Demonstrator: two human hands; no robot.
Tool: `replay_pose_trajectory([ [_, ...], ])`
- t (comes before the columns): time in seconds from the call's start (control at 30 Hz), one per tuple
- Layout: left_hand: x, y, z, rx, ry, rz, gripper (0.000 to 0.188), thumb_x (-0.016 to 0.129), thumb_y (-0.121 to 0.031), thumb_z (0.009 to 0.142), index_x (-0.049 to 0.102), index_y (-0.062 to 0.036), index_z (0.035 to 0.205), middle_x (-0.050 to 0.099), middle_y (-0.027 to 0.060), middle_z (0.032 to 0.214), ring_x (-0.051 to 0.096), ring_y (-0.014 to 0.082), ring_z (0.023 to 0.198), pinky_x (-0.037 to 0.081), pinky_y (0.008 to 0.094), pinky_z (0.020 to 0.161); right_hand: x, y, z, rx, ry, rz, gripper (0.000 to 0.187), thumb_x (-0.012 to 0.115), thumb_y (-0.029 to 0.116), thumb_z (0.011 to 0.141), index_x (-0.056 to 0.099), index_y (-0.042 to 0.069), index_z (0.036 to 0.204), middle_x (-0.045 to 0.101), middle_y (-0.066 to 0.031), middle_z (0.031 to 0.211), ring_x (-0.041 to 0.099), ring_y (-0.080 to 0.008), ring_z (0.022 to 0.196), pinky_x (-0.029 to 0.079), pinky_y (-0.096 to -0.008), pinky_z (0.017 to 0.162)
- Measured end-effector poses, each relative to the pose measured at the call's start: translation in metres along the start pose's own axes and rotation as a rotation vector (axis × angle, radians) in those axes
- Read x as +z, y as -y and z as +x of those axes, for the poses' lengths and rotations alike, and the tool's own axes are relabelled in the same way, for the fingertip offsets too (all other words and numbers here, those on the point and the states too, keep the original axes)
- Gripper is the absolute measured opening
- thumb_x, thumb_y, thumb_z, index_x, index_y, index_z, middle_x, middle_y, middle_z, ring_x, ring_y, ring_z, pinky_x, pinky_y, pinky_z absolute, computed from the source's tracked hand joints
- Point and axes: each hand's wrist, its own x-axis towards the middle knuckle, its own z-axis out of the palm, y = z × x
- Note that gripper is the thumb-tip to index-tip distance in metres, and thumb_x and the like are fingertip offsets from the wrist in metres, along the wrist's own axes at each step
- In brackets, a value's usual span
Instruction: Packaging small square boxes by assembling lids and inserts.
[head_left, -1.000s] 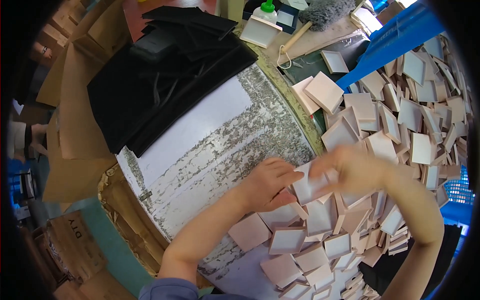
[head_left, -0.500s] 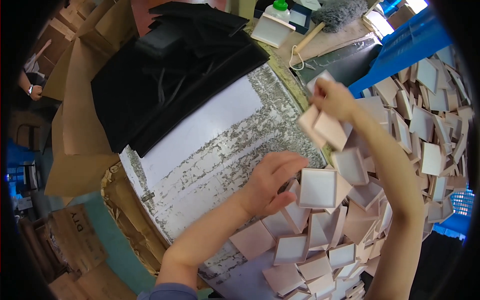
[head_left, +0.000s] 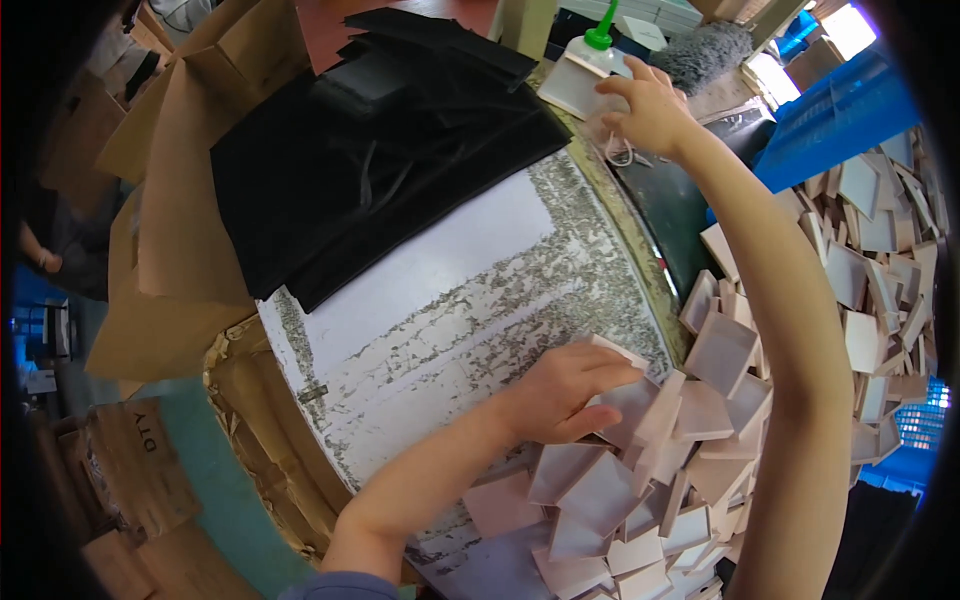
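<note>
It looks like a workshop: a worn worktop [head_left: 440,320], many matching trays [head_left: 720,352] in a heap, a blue crate [head_left: 850,110], cardboard boxes [head_left: 190,205] and another person [head_left: 82,245] nearby.

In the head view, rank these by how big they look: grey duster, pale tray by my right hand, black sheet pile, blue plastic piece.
1. Black sheet pile
2. Blue plastic piece
3. Grey duster
4. Pale tray

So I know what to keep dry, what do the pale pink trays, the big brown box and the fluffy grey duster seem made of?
Pale pink trays: probably matte card, given thin, straight walls; thin wood is possible. Big brown box: likely cardboard, dull, with folding flaps. Fluffy grey duster: soft fibres, perhaps synthetic, judging by its shaggy surface.
</note>
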Motion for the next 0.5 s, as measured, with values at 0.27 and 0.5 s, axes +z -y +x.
replay_pose_trajectory([
  [0.27,-0.012,-0.004,0.006,-0.022,-0.238,0.166,0.048,0.039,-0.039,0.092,0.052,0.0008,0.116,0.051,0.0209,0.117,0.048,0.036,0.108,0.037,0.0415,0.093,0.013,0.017,-0.054,0.181,0.055,0.137,0.042,0.058,0.028,0.074,0.052,0.01,0.112,0.047,-0.0155,0.114,0.043,-0.0324,0.112,0.034,-0.0502,0.091],
  [0.5,-0.012,0.0,0.012,-0.061,-0.357,0.358,0.055,0.034,-0.039,0.094,0.042,0.0032,0.127,0.034,0.0247,0.134,0.039,0.0373,0.12,0.029,0.0414,0.101,-0.072,0.036,-0.212,0.085,0.522,0.707,0.026,0.066,0.02,0.075,0.063,0.003,0.094,0.061,-0.0101,0.086,0.057,-0.0245,0.084,0.041,-0.0378,0.079],
])
